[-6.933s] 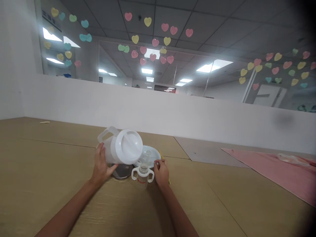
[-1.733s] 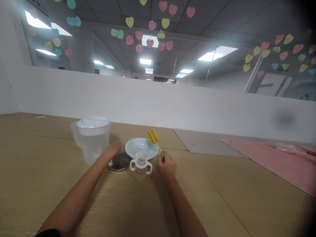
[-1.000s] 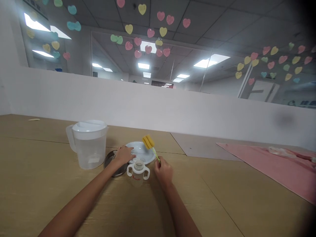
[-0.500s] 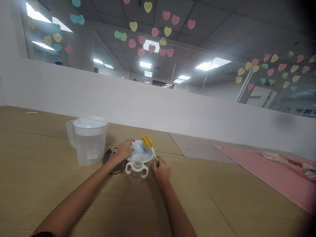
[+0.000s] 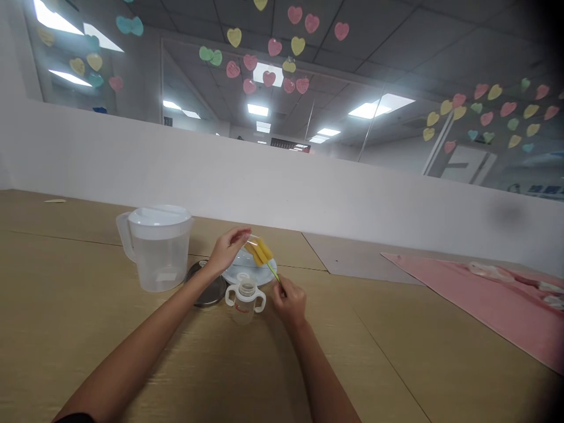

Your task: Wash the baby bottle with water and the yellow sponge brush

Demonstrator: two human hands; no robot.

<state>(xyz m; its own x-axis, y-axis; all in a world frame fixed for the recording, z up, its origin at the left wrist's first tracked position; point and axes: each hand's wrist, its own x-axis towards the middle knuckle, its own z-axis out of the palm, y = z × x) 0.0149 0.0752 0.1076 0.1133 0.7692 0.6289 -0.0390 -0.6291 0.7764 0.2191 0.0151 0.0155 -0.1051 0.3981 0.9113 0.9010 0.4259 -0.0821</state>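
Observation:
My right hand is closed around the green handle of a yellow sponge bottle brush, its head tilted up to the left. My left hand pinches a small clear plastic piece, perhaps a bottle cap, against the sponge head. Beneath them lies a white dish with a little ring-shaped white part by its near rim. Upright in front stands a clear baby bottle with two white handles and no lid on its mouth.
A lidded clear pitcher holding liquid stands at the left. Beside it, partly behind my left forearm, is a dark metal tray. A pink sheet with crumpled items lies at the right. A white wall bounds the table's far side.
My left hand has risen out of the white dish with the clear piece and brought it to the sponge. The brush stays in my right hand, nearly in place.

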